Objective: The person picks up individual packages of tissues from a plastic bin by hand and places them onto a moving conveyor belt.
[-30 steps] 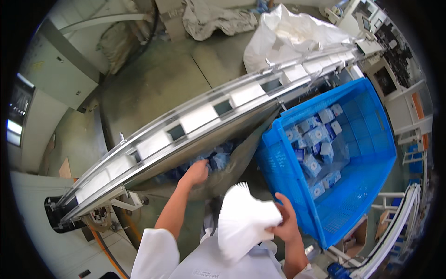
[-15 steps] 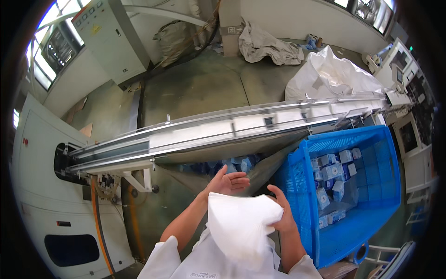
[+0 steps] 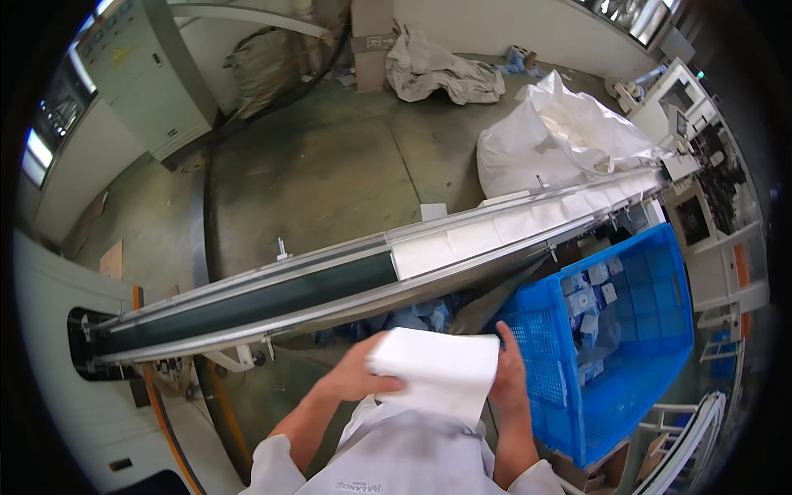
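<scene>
White stack [image 3: 441,363]: It is between the two hands, in front of the person's chest. It looks like lots of thin white sheets folded together. The part close to the shirt [image 3: 412,462] is blurry.
Left grip [image 3: 353,375]: It holds the left end of the white stack. The thumb lies on the side that faces the person. The other fingers are mostly hidden.
Right grip [image 3: 511,375]: It holds the right end of the white stack. The thumb points up beside the top corner. I cannot see all the fingers.
Long belt [image 3: 247,305]: It runs past the far side of both hands. The left part is bare and dark green. White blocks [image 3: 495,235] sit in a row on the right part.
Under the belt: Blue bundles [image 3: 433,315] lie just past the white stack, in a saggy sheet [image 3: 487,307].
Blue crate [image 3: 540,396]: It is near the right grip, on its right side. Small blue and white packs [image 3: 582,301] lie inside.
Big white bag [image 3: 524,153]: It sits on the floor [image 3: 313,181], behind the belt.
</scene>
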A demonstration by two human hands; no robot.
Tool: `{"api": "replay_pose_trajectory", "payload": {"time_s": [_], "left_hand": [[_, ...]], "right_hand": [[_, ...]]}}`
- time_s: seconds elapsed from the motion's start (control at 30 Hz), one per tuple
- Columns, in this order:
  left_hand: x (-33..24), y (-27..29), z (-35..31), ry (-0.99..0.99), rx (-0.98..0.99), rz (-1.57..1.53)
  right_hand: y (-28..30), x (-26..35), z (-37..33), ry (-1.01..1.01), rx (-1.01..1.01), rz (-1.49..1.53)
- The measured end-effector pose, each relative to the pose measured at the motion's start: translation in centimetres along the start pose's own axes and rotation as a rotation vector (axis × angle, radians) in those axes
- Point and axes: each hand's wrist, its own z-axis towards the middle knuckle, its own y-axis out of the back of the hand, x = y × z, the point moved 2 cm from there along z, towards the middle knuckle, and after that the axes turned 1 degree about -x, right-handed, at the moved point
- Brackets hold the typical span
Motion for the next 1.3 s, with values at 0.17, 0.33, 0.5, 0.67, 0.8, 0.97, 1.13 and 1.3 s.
{"api": "replay_pose_trajectory", "payload": {"time_s": [0.17,0.33,0.5,0.67,0.8,0.97,1.13,1.3], "left_hand": [[0.8,6.0,2.8,0.035,-0.065,-0.087],[-2.3,9.2,5.1,-0.057,0.025,0.058],[-1.6,10.0,6.8,-0.065,0.242,-0.358],[6.8,12.8,13.0,0.249,-0.224,-0.554],[10.5,13.2,14.5,0.49,-0.168,-0.542],[15.9,16.7,14.5,0.838,-0.166,0.084],[9.0,10.0,14.3,0.329,-0.333,0.221],[1.7,-4.9,13.8,0.27,-0.515,0.381]], "right_hand": [[-1.6,2.2,2.8,0.051,-0.054,0.081],[-2.7,0.5,5.7,-0.021,-0.169,-0.25],[-8.2,-3.4,13.0,-0.431,0.205,0.271],[-7.9,-1.3,16.0,-0.27,-0.044,-0.223],[-3.6,8.1,11.2,0.031,0.197,-0.475],[12.6,21.0,3.9,0.222,-0.114,-0.525],[42.4,19.5,1.9,0.142,-0.994,-0.993],[59.8,1.1,-1.2,-0.638,-0.901,-1.076]]}}
